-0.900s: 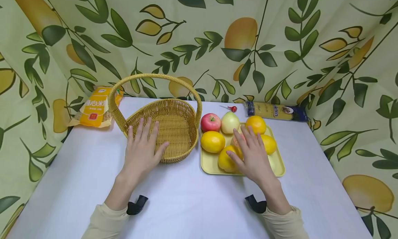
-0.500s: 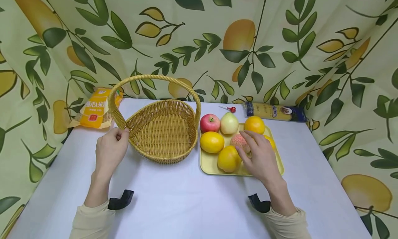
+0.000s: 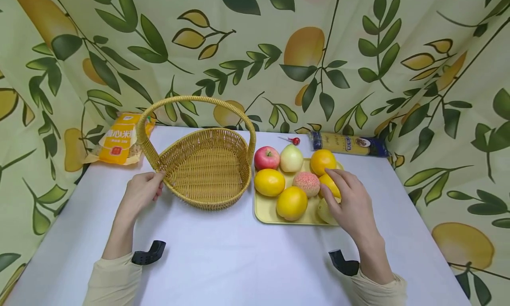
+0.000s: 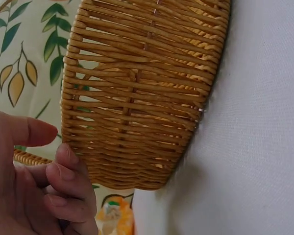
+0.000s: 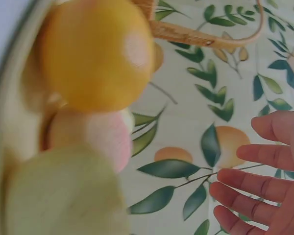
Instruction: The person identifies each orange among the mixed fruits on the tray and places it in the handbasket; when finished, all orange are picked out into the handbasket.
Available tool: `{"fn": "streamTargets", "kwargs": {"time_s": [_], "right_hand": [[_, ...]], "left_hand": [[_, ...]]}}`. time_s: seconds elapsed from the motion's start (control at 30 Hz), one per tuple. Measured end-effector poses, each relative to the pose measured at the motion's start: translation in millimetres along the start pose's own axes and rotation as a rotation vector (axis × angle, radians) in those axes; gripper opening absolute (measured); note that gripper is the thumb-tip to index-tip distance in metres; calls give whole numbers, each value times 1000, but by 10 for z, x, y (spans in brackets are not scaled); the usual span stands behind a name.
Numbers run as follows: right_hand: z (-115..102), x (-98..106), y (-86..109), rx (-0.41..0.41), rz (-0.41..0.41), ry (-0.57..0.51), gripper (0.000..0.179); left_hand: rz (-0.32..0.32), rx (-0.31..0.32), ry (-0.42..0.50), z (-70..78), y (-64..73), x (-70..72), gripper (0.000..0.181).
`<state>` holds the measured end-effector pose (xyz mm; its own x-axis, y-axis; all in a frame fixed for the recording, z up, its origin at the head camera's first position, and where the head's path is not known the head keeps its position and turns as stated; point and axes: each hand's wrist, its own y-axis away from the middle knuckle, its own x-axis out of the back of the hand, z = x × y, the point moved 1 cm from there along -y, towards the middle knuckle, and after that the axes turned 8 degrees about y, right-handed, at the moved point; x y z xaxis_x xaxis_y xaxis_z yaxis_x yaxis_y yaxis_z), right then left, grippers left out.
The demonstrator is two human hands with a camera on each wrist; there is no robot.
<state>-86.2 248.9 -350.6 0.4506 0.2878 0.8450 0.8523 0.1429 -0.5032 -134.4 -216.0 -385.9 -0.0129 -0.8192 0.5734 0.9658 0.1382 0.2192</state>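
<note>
The woven basket (image 3: 207, 173) stands on the table with its tall arched handle (image 3: 195, 98) upright and nothing inside. My left hand (image 3: 139, 191) pinches the basket's left rim between thumb and fingers; in the left wrist view the thumb (image 4: 36, 132) is right at the rim. My right hand (image 3: 352, 204) hovers with relaxed, spread fingers over the right side of the yellow tray (image 3: 264, 213). On the tray are a peach (image 3: 306, 183), several yellow-orange fruits such as the near one (image 3: 292, 203), and a pale green fruit (image 3: 324, 212) partly behind my hand.
A red apple (image 3: 267, 158) and a pale round fruit (image 3: 291, 158) sit at the tray's back left. Behind are a small red-headed item (image 3: 294, 141) and a pasta packet (image 3: 346, 143). An orange food bag (image 3: 119, 140) lies left of the basket. Patterned cloth walls enclose the table.
My left hand has left the space over the basket, moved left and taken hold of its rim. My right hand has shifted right over the tray, uncovering the peach.
</note>
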Motion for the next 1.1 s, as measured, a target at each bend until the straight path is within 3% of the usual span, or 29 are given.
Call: {"fn": "streamTargets", "kwargs": {"time_s": [0.23, 0.53, 1.1], "right_hand": [[189, 4, 249, 24, -95, 99, 44], [410, -90, 570, 75, -225, 247, 64], [437, -230, 626, 97, -206, 257, 75]], "left_hand": [[15, -43, -8, -47, -17, -15, 38], [20, -42, -6, -38, -17, -24, 35], [26, -42, 14, -34, -20, -23, 32]]}}
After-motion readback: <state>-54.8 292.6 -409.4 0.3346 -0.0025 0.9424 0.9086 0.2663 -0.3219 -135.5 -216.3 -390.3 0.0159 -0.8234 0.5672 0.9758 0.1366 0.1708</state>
